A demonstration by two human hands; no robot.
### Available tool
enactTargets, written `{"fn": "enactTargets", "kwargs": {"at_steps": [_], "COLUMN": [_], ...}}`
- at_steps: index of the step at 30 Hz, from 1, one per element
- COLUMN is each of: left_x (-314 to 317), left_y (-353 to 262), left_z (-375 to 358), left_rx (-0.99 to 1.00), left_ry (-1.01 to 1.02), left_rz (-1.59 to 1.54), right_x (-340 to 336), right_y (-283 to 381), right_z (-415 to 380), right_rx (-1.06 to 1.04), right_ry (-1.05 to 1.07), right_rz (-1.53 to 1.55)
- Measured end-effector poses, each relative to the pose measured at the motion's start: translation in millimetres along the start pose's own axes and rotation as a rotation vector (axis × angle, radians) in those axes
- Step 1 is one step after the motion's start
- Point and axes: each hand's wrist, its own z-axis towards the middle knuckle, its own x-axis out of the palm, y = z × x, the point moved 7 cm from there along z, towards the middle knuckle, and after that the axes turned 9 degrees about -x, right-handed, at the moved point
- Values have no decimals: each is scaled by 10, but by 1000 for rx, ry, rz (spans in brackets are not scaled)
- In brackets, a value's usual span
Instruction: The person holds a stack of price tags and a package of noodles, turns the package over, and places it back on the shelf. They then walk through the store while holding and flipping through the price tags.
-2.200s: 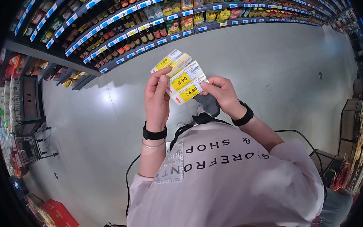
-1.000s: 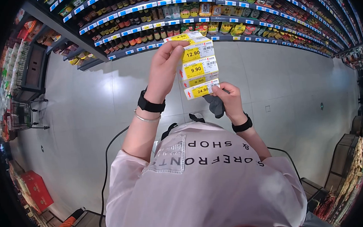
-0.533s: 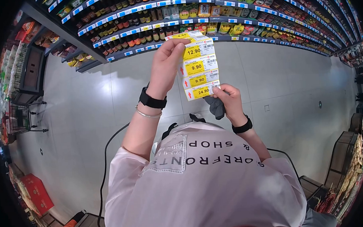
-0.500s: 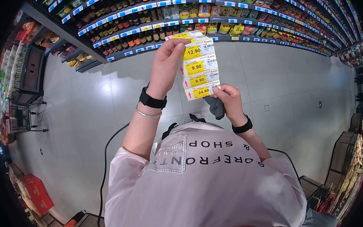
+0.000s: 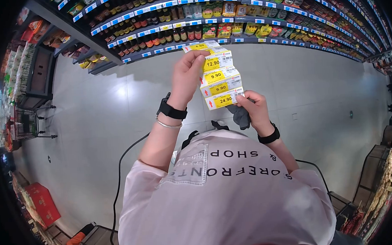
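A strip of yellow-and-white price labels [image 5: 221, 87] is stretched between my two hands in front of my chest. Its joined labels bend in zigzag folds and show prices such as 12.90, 9.90 and 24.90. My left hand [image 5: 188, 78] pinches the strip's left edge near the top, above the 12.90 label. At the bottom right corner, by the 24.90 label, my right hand [image 5: 257, 112] grips it with the thumb on top. Something dark grey and soft, like a glove or cloth [image 5: 239, 118], hangs beneath the right fingers; how it is held is hidden.
Ahead stand long shelves [image 5: 163, 32] with bottles, pouches and shelf-edge tags. A wire cart [image 5: 25, 121] stands on the left, with a red box [image 5: 41, 204] lower down. Grey tile floor [image 5: 127, 95] lies between. A black cable [image 5: 119, 181] runs beside my body.
The strip's folds have become sharper, and a 4.50 label now shows at its top. My view has shifted slightly, so hands and shelves appear a little lower and further right. Both grips are kept.
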Motion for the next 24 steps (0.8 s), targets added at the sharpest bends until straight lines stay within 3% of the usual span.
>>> {"fn": "enactTargets", "kwargs": {"at_steps": [5,7,18,24], "left_x": [-26,-28,-125,-240], "left_y": [65,125,157,224], "left_z": [-91,-119,-207,-252], "left_rx": [5,-123,-10,-69], "left_ry": [-13,-8,-47,-78], "left_rz": [-17,-36,-168,-222], "right_x": [61,83,10,5], "right_y": [33,65,-105,-275], "right_z": [8,16,-26,-73], "right_rx": [4,22,64,95], "right_ry": [28,37,42,123], "right_rz": [-30,-29,-75,-99]}}
